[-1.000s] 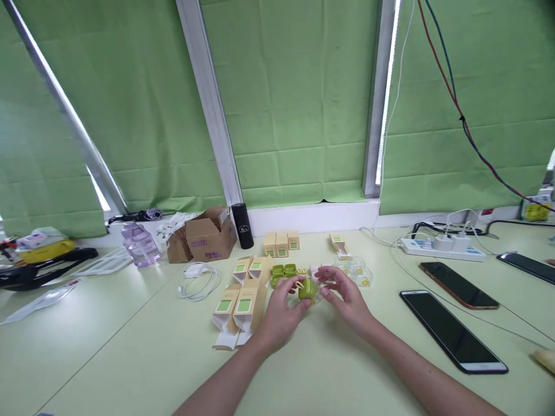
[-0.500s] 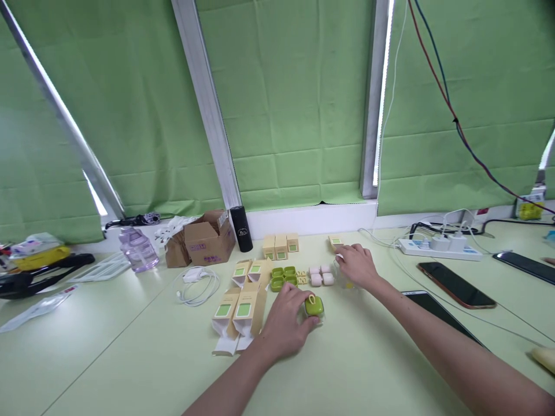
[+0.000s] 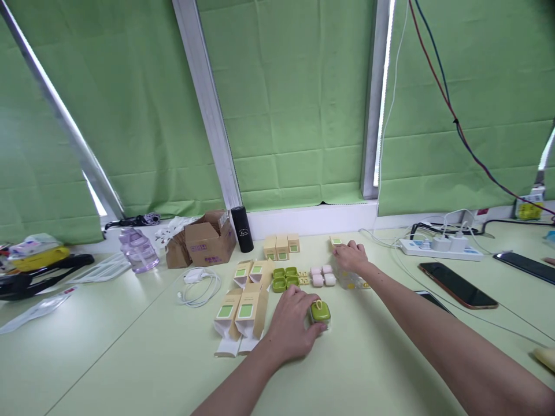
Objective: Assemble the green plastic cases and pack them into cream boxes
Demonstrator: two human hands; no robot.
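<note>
My left hand [image 3: 295,321] is closed on a small clear container with a green lid [image 3: 320,313] and a pale yellow loop on top, resting at the table. At the back, my right hand [image 3: 352,256] has its bent fingers against a small cardboard box [image 3: 335,240]; its thumb is mostly hidden. Under that wrist are clear plastic containers [image 3: 353,281]. Between the hands lie green square lids [image 3: 285,279], small yellow loop pieces [image 3: 303,278] and pale pink square pieces [image 3: 323,275]. Left of them lie opened cardboard boxes with green labels [image 3: 246,311].
Several small closed boxes [image 3: 281,247] stand behind. Farther left are a white cable [image 3: 198,283], a brown carton [image 3: 211,238], a black cylinder [image 3: 241,229] and a purple bottle [image 3: 139,251]. To the right are phones [image 3: 458,285] and a power strip [image 3: 440,249] with trailing cables.
My right hand has reached slightly farther back, onto the small cardboard box, uncovering more of the clear containers. The green-lidded container in my left hand has moved slightly right and nearer to me.
</note>
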